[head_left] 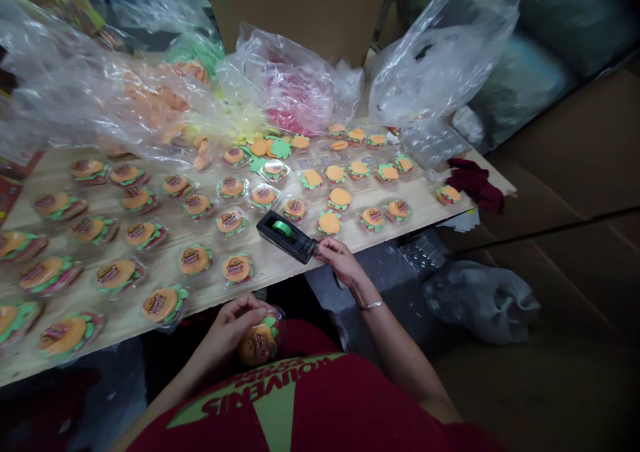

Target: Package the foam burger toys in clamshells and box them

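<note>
Two hands are shown at work. The packaged burger toy (257, 344) is held in the closed grip of the left hand (227, 325), below the bench (270, 267) edge, over the lap. The tape dispenser (286, 236) is laid with its long axis pointed at the right hand (337, 259), the nearer one, whose fingertips are pinched together at its cutter end; whether tape is between them cannot be made out.

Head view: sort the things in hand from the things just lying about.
In hand:
left hand holding a packed burger toy; right hand touching the end of the tape dispenser.

Lying about:
rows of burgers on the table; dark red cloth at its right end; grey bag on the floor; clear plastic bags at the back.
</note>
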`<act>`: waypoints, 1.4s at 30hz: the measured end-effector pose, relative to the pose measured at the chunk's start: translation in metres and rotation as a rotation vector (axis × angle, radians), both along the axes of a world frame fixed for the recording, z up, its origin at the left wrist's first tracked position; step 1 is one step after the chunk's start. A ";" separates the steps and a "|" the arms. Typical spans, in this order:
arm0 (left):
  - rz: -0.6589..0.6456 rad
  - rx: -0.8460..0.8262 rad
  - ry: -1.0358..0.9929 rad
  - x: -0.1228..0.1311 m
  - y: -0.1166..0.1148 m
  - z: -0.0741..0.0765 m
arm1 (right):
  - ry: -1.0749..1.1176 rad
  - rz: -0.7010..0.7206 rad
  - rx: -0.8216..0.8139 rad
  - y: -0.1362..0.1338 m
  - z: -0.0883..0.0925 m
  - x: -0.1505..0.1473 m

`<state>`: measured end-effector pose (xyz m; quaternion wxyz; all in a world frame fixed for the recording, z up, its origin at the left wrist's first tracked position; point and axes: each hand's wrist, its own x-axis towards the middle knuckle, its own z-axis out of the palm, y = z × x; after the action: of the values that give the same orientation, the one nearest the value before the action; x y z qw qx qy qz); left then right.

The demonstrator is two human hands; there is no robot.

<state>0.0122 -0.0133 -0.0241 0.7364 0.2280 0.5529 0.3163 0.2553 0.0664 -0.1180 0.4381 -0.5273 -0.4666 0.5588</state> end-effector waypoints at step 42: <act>0.016 0.053 -0.022 0.076 0.041 -0.001 | 0.313 0.057 -0.147 -0.072 0.054 -0.004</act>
<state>0.0882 0.0275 -0.0251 0.7337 0.2394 0.5378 0.3394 0.2516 -0.0057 -0.0640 0.4497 -0.4510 -0.3655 0.6788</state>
